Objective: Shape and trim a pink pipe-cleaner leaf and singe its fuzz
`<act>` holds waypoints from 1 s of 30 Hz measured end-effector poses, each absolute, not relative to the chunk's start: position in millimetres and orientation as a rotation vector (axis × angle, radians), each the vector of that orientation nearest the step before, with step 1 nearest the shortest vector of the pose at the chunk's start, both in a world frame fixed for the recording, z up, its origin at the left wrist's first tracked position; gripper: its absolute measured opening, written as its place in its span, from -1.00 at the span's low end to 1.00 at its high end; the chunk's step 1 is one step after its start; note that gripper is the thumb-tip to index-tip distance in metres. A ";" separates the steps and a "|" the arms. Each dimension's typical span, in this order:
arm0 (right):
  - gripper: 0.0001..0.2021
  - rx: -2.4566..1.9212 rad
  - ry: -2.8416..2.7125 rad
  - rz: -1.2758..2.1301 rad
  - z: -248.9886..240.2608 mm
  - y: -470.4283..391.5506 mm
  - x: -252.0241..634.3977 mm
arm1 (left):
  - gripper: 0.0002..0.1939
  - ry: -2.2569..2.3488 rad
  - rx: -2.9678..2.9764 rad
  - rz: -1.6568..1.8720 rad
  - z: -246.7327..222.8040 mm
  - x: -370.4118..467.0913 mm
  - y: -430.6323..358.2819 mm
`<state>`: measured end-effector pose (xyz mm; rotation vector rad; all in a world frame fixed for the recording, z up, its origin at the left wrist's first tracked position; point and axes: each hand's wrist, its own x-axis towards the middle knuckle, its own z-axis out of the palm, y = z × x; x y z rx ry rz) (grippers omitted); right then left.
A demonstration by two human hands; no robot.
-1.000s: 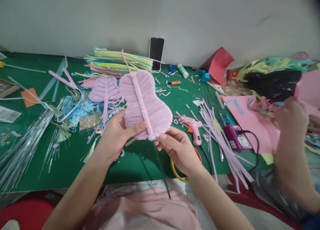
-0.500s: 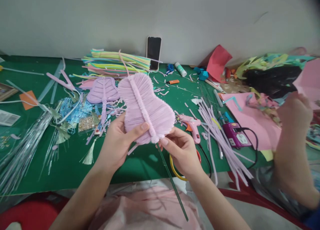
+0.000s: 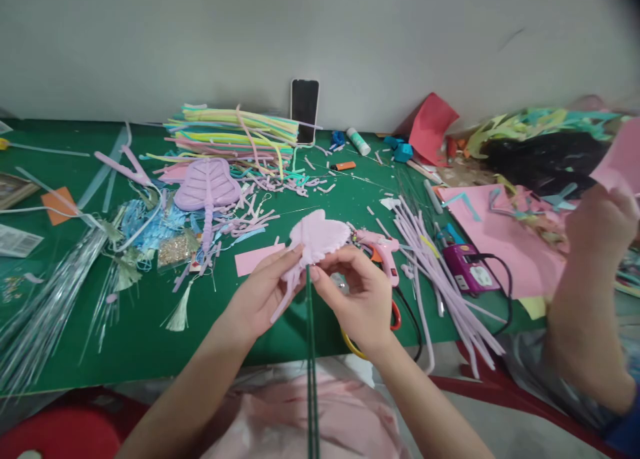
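Note:
A lilac pipe-cleaner fan or leaf shape (image 3: 320, 236) is held between my hands above the green table. It is tipped away, so I see it foreshortened from its base end. My left hand (image 3: 263, 289) is closed on its left side near the base, where a loose lilac pipe-cleaner end (image 3: 283, 300) hangs down. My right hand (image 3: 357, 292) pinches at the base, where thin green wire stems (image 3: 311, 352) come out toward me. The exact contact of the right fingertips is partly hidden. A similar finished-looking lilac leaf shape (image 3: 209, 184) lies on the table behind, to the left.
A pink hot glue gun (image 3: 383, 249) lies beside my right hand, with scissors handles (image 3: 354, 346) below. Lilac pipe cleaners (image 3: 440, 272) and a purple power box (image 3: 469, 269) are to the right. A coloured bundle (image 3: 235, 132) and phone (image 3: 305, 111) stand behind. Another person's arm (image 3: 590, 292) reaches in.
The lilac leaf shape has tipped from facing me to foreshortened and lower, and its green stems now point straight toward me. Both hands have moved with it. A pink card has come into view.

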<state>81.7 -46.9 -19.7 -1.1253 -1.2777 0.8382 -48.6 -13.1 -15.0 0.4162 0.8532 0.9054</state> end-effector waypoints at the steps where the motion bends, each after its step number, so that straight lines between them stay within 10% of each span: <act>1: -0.93 -1.143 -1.329 0.759 -19.4 -46.4 82.0 | -0.88 0.853 0.384 0.900 -16.9 -48.1 -12.8; 13: -0.68 -1.100 -1.709 -0.362 -14.4 -42.2 99.1 | -0.89 0.830 0.242 0.851 -11.1 -47.7 -11.6; 30: -0.79 -1.139 -1.616 -0.177 -19.6 -48.0 96.6 | -0.79 0.690 0.412 1.018 -9.1 -40.3 -17.2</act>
